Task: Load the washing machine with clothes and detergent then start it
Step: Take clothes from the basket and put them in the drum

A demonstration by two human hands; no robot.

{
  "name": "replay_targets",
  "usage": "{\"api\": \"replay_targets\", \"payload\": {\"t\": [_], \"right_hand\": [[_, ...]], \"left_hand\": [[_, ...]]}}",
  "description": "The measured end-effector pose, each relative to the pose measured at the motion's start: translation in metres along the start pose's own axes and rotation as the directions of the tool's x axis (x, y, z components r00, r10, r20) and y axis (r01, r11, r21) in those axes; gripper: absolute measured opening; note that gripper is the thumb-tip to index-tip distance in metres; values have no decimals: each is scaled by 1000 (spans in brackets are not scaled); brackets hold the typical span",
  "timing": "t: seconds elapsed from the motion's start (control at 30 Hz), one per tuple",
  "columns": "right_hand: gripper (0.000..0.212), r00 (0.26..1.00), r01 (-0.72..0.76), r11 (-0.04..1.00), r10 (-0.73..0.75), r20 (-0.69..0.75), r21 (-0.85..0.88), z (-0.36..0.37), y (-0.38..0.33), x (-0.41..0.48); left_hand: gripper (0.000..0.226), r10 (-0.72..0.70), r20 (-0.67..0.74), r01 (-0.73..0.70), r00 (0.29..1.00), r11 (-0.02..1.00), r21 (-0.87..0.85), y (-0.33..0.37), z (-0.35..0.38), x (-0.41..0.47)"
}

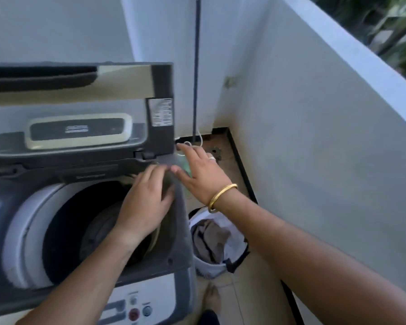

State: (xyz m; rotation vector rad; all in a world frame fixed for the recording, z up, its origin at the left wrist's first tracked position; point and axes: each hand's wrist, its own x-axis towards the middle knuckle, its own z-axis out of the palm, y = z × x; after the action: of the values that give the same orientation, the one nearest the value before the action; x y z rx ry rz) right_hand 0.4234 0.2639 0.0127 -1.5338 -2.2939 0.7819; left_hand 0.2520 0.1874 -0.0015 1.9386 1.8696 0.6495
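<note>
The top-loading washing machine (21, 207) stands at the left with its lid (80, 85) raised. Dark clothes (103, 231) lie in the drum. My left hand (145, 198) rests palm down on the machine's top rim at the back right corner, fingers slightly apart and holding nothing I can see. My right hand (197, 170), with a gold bangle on the wrist, reaches just past that corner. Its thumb and fingers are spread around a blurred pale green object (184, 164). The control panel (136, 308) with a red button is at the bottom edge.
A white laundry basket (209, 268) with brown and white clothes stands on the tiled floor right of the machine. A low white wall (314, 137) closes the right side. A dark pipe (196, 66) and a white cord run down the corner. My bare foot (212, 299) is below the basket.
</note>
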Motion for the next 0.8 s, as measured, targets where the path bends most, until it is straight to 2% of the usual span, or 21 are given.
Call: {"api": "replay_targets", "payload": {"t": [0.17, 0.27, 0.4, 0.5, 0.63, 0.73, 0.8], "right_hand": [[62, 991, -120, 993, 120, -67, 1, -29, 77, 5], [60, 973, -216, 976, 214, -83, -16, -35, 136, 8], [61, 927, -374, 927, 373, -39, -38, -10, 218, 3], [61, 883, -469, 883, 469, 24, -25, 31, 275, -8], [58, 817, -557, 830, 555, 155, -34, 113, 351, -28], [56, 781, -590, 807, 581, 231, -36, 183, 399, -41], [58, 747, -623, 782, 602, 284, -19, 237, 428, -49]], "left_hand": [[38, 100, 44, -99, 994, 995, -12, 65, 50, 61], [37, 117, 144, -116, 983, 993, -13, 92, 103, 99], [23, 40, 346, -51, 937, 998, 24, 102, 203, 130], [15, -39, 459, 15, 888, 998, 56, 86, 280, 131], [38, -167, 582, 75, 796, 981, 178, 34, 383, 109], [33, -230, 636, 105, 737, 968, 228, -17, 453, 82], [35, -282, 688, 154, 669, 958, 242, -60, 498, 63]]}}
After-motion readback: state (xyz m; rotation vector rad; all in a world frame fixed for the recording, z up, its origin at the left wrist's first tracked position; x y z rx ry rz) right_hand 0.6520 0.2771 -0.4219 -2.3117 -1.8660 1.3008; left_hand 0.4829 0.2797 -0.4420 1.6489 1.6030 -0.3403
